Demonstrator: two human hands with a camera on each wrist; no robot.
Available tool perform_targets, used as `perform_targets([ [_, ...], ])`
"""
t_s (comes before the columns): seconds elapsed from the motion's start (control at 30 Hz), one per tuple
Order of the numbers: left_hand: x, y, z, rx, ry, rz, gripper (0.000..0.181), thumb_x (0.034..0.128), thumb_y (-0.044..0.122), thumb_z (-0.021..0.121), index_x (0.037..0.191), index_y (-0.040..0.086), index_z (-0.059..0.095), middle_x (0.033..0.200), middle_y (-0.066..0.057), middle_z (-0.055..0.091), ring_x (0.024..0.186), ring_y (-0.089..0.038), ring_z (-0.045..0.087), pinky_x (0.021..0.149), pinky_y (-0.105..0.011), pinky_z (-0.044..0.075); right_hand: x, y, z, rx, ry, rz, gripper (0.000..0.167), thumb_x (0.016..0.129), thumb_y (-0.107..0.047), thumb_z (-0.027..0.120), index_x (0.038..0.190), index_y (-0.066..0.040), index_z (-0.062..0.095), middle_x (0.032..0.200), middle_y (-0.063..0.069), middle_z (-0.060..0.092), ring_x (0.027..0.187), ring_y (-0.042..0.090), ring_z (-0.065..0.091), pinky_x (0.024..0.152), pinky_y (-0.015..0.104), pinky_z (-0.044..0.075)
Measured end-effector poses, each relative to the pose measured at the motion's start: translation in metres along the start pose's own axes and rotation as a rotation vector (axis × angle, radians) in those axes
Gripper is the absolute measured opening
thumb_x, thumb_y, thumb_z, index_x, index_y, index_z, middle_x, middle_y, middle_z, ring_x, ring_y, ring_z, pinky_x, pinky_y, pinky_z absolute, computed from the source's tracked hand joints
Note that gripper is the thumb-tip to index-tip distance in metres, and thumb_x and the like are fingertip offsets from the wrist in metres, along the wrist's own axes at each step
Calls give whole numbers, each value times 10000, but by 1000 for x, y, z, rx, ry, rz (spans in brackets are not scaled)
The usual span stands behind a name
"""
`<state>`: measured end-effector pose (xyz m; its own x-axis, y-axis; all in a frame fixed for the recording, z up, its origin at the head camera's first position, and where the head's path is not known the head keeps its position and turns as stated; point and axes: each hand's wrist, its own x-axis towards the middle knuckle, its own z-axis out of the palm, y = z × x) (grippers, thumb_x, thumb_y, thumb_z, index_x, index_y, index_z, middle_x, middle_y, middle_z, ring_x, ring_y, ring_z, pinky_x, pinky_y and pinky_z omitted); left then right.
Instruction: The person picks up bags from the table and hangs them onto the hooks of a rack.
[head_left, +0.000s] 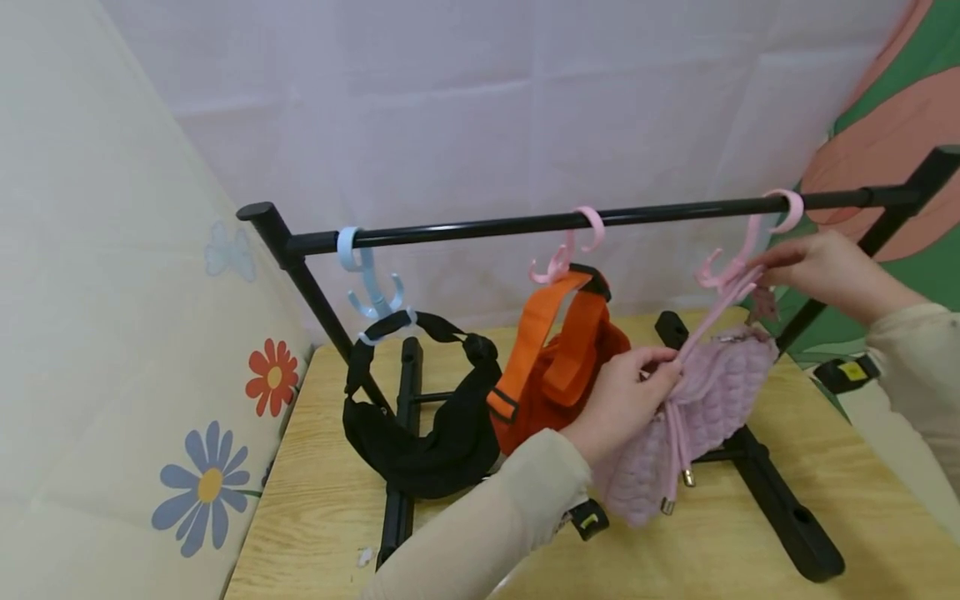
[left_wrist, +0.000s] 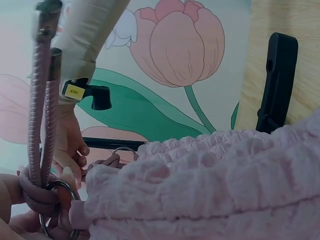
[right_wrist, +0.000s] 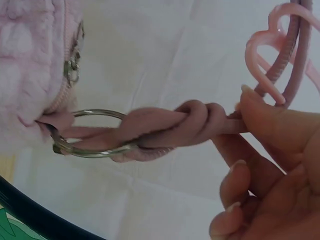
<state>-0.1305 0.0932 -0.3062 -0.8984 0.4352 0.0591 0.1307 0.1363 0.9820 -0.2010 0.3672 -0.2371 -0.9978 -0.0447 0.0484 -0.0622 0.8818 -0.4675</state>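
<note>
A quilted lilac-pink handbag hangs at the right of the rack, its cord strap running up to a pink hook. My left hand pinches the strap's lower left end, by a metal ring and two dangling metal-tipped cord ends. Higher up, my right hand pinches the strap close to the hook. In the right wrist view, thumb and finger grip the cord just past a twisted knot, which loops through another ring at the bag's zipped end.
The black rack's crossbar also bears a middle pink hook with an orange bag and a blue hook with a black bag. Rack feet stand on the wooden table. White cloth hangs behind.
</note>
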Motion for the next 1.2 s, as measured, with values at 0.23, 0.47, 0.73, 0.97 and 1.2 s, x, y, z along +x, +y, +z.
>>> perform_targets([
  [0.23,3,-3,-2,46,-41,13,296,926,250,685,1175,92,673,838,109,576,716,-19,513,629,-176,453,6,-2,-3,-29,-90,-47,352,974,-70,533,1233,167,555,1042,316,650,1010,516,545,809,622,428],
  [0.47,10,-11,-5,64,-35,4,329,925,236,687,1209,72,666,839,100,574,713,-28,507,617,-172,449,4,13,-6,15,-154,-52,420,1036,-230,470,1388,0,482,1238,249,600,1115,360,580,869,525,469],
  [0.73,13,-16,-4,46,0,-67,241,932,195,663,1136,71,696,760,70,564,636,-43,504,558,-198,460,0,30,3,131,-184,-122,451,1051,-275,436,1444,-56,455,1134,-368,455,994,-226,383,741,155,425],
  [0.97,16,-19,-3,88,-8,-56,245,961,189,627,1160,65,697,916,64,650,779,-5,527,718,-161,443,-4,35,10,223,-124,-211,367,1051,-142,430,1397,-69,525,1142,-349,503,1018,-177,435,737,83,383],
  [1.2,15,-19,-1,11,-5,-76,220,970,191,614,1124,60,703,842,75,612,743,-22,514,686,-176,444,-4,31,16,251,-106,-153,317,1063,-220,400,1293,-145,605,980,-204,603,874,-52,533,715,134,405],
])
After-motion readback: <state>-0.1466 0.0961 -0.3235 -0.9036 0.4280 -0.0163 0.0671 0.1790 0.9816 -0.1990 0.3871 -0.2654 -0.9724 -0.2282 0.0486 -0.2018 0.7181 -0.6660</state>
